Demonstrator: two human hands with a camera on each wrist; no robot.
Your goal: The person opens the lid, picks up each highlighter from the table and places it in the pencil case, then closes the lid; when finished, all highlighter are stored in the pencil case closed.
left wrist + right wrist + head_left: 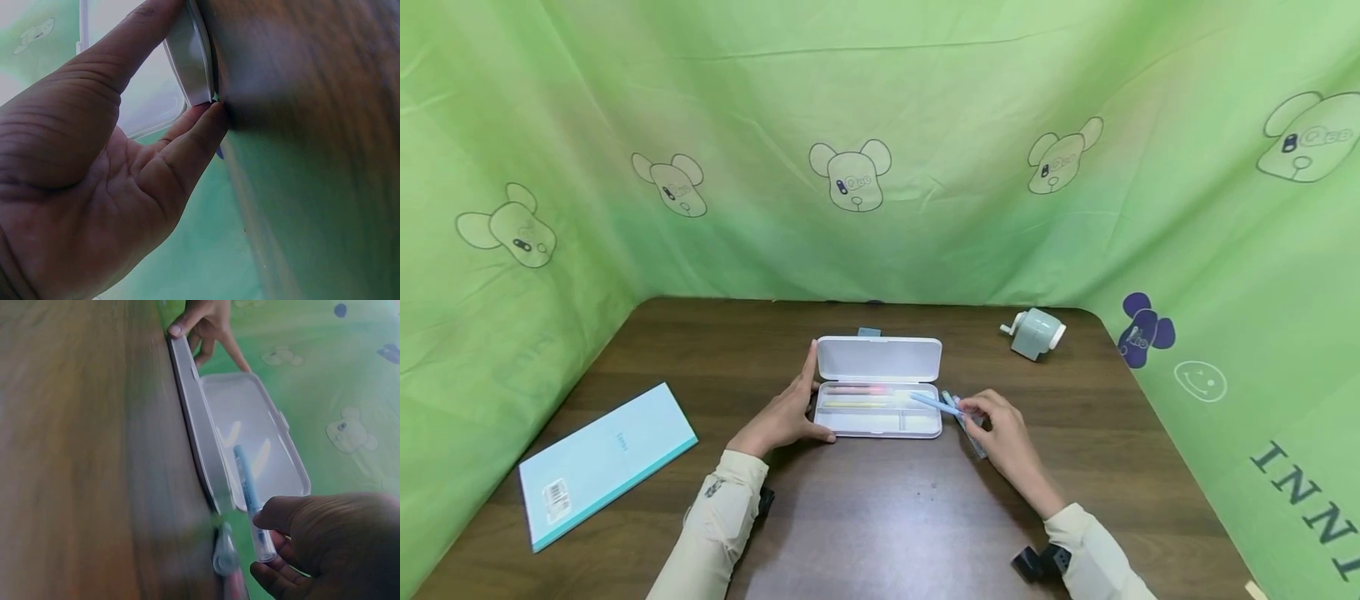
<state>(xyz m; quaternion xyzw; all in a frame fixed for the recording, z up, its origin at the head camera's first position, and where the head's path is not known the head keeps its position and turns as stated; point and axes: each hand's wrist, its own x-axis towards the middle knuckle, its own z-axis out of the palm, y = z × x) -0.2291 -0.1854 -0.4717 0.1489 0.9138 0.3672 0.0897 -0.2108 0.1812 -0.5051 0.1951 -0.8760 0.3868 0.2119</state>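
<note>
A white pencil case (880, 360) lies on the table with its lid raised. My left hand (786, 415) holds its left end, thumb at the front and fingers spread toward the back; the left wrist view shows the case edge (195, 62) between them. Inside lie a pinkish-red pen (857, 390) and a yellow pen (857, 405). My right hand (1003, 437) pinches a light blue pen (247, 478) by its clear-capped end, tip over the case's right side. Beneath that hand, more pens (976, 448) lie on the table, partly hidden.
A light blue notebook (610, 467) lies at the left. At the back right stands a grey-green crank pencil sharpener (1036, 333). A small blue-grey object (869, 332) shows behind the raised lid. Green printed cloth (925, 250) hangs around the table.
</note>
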